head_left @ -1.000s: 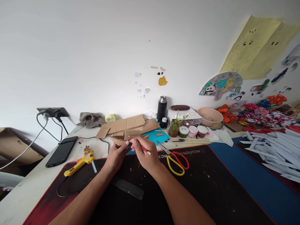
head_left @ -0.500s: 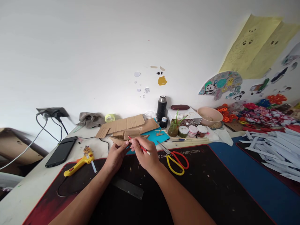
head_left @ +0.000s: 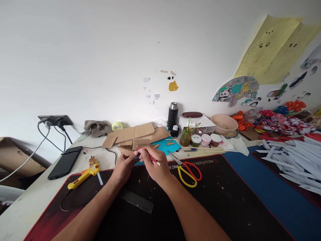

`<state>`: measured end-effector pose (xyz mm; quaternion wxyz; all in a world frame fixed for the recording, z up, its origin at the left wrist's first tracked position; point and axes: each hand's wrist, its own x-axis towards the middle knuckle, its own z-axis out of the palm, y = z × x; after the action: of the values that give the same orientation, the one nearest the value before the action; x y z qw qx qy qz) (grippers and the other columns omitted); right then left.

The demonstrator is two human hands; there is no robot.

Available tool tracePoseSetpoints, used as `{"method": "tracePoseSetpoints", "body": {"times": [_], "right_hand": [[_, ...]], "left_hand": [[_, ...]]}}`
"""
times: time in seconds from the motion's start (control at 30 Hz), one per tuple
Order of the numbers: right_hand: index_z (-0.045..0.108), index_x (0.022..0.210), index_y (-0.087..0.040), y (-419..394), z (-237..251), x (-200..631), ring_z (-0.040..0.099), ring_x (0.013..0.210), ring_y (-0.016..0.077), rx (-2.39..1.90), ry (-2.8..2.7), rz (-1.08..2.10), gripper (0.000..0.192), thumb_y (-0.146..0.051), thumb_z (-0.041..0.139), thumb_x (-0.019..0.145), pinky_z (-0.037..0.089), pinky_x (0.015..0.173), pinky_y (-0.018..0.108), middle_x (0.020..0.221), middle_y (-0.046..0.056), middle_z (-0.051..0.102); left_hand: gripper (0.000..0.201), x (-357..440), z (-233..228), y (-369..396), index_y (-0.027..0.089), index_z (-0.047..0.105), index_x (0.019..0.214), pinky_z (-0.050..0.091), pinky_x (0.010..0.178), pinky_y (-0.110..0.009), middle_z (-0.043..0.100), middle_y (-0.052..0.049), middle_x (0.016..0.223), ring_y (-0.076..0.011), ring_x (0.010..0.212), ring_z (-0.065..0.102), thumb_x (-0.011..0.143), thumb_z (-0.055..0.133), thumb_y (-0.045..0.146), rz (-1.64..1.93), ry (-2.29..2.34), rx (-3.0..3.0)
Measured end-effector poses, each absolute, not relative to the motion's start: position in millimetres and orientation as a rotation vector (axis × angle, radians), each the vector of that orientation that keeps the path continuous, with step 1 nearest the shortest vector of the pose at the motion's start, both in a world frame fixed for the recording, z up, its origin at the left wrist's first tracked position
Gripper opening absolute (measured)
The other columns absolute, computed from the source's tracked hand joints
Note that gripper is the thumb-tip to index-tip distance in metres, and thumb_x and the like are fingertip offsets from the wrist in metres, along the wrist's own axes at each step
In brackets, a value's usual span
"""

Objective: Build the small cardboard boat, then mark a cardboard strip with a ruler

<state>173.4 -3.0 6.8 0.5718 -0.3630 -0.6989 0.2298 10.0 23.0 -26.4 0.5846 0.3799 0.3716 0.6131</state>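
Note:
My right hand (head_left: 156,167) grips a thin red pencil (head_left: 153,159), its tip pointing up-left onto a small brown cardboard piece (head_left: 126,150). With my left hand (head_left: 124,169) I hold that cardboard piece from below, thumb on its edge. Both hands meet over the back edge of a black desk mat (head_left: 225,197). More cardboard sheets (head_left: 135,133) lie flat just behind the hands, partly over a teal sheet (head_left: 167,146).
Red-and-yellow scissors (head_left: 187,170) lie right of my hands. A yellow glue gun (head_left: 84,173), a black phone (head_left: 65,161) and a black ruler (head_left: 136,202) are to the left and front. Jars (head_left: 200,140), a flask (head_left: 173,115) and a bowl (head_left: 224,124) stand behind; white paper strips (head_left: 296,160) at right.

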Motion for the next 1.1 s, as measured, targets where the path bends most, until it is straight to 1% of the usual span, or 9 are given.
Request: {"method": "tracePoseSetpoints", "body": {"times": [0.37,0.6,0.9,1.1], "right_hand": [[0.08,0.103,-0.024,-1.9,4.9,173.1,0.079,0.073,0.0187,-0.826,-1.628,0.554,0.038,-0.043,0.052,0.12,0.059,0.069,0.026,0.087,0.005,0.082],[0.081,0.103,-0.024,-2.7,5.4,173.2,0.08,0.074,0.0189,-0.828,-1.629,0.546,0.038,-0.042,0.052,0.12,0.059,0.069,0.026,0.086,0.005,0.082],[0.08,0.103,-0.024,-2.1,5.4,173.1,0.08,0.074,0.0188,-0.834,-1.636,0.55,0.037,-0.041,0.052,0.12,0.06,0.069,0.027,0.087,0.005,0.082],[0.08,0.102,-0.024,-2.5,6.0,173.5,0.08,0.073,0.0187,-0.819,-1.631,0.552,0.037,-0.04,0.052,0.12,0.06,0.068,0.027,0.087,0.005,0.083]], "left_hand": [[0.062,9.9,-27.3,24.4,0.017,0.082,0.115,0.068,0.1,-0.051,0.086,-0.017,0.125,-0.0423,0.126,0.078,0.068,0.109,0.049,1.42,0.865,0.903],[0.064,9.2,-27.2,24.3,0.017,0.082,0.117,0.069,0.099,-0.051,0.086,-0.017,0.126,-0.0419,0.126,0.078,0.068,0.109,0.047,1.419,0.858,0.89],[0.066,10.5,-26.2,23.8,0.017,0.083,0.12,0.069,0.1,-0.053,0.086,-0.017,0.125,-0.0431,0.127,0.078,0.068,0.109,0.049,1.416,0.861,0.908],[0.065,10.0,-26.7,23.7,0.017,0.083,0.12,0.069,0.098,-0.051,0.085,-0.017,0.125,-0.0421,0.125,0.078,0.069,0.109,0.048,1.416,0.854,0.91]]}}
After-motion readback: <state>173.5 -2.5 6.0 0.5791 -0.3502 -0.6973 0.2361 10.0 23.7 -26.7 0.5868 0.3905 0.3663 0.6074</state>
